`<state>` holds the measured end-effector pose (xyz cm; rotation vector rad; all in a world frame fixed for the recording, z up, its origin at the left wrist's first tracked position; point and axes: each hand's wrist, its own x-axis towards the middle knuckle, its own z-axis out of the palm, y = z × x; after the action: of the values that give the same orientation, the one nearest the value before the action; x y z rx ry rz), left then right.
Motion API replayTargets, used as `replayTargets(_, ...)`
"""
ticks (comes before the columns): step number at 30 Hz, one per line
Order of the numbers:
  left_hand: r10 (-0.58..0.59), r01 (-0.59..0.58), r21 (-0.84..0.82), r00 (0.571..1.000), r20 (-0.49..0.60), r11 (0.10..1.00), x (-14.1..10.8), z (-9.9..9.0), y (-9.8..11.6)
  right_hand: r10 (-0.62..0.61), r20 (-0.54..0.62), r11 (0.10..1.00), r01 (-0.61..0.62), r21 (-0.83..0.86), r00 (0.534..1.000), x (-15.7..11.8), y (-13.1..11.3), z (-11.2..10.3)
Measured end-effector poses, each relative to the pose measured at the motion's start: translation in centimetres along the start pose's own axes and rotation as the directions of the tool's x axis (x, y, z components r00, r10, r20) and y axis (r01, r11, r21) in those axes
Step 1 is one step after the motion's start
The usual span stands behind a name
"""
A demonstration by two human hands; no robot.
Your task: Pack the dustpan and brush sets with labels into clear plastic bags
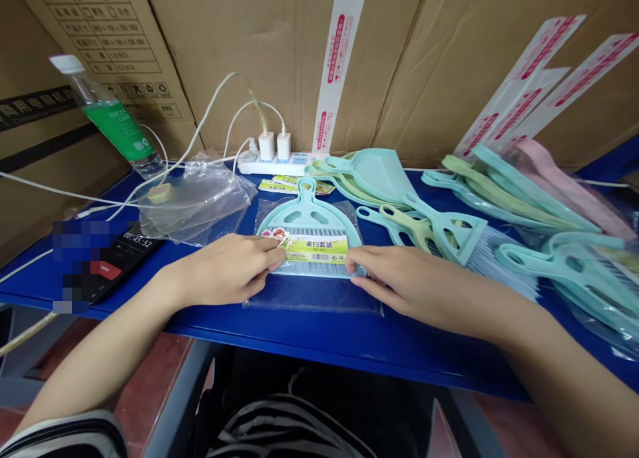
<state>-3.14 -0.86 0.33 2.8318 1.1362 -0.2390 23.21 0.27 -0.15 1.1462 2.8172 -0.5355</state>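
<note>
A light-teal dustpan (306, 207) with a small brush (319, 269) nested in it lies on the blue tabletop, handle pointing away from me. A clear plastic bag (314, 295) is around or under the set, its flat end toward me. Across the bristles sits a yellow-green label card (319, 246). My left hand (232, 265) is closed at the card's left end, fingertips pinching there. At the card's right end, my right hand (392, 271) has its fingers curled in on the edge. Whether plastic is between fingers and card is not clear.
Loose dustpans (377, 172) and brushes (449, 228) lie to the right, with bagged sets (594, 278) beyond. Behind stand a power strip (299, 162) with chargers and cardboard boxes (249, 38). Empty plastic bags (200, 202), a bottle (112, 122), cables and a phone (124, 258) are left.
</note>
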Motion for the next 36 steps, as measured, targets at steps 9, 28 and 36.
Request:
replayTargets(9,-0.012,0.012,0.004,1.000,0.025,1.000,0.14,-0.08,0.03,-0.040,-0.044,0.999,0.040,0.017,0.998,-0.07,0.41,0.35)
replayTargets(28,0.000,0.000,0.017,1.000,0.006,1.000,0.15,-0.05,0.01,0.003,0.008,0.999,-0.003,-0.035,1.000,-0.08,-0.08,0.07)
replayTargets(36,-0.006,0.007,0.031,1.000,-0.006,1.000,0.10,0.03,0.09,-0.027,-0.032,0.997,0.024,-0.067,0.999,-0.15,0.01,0.25)
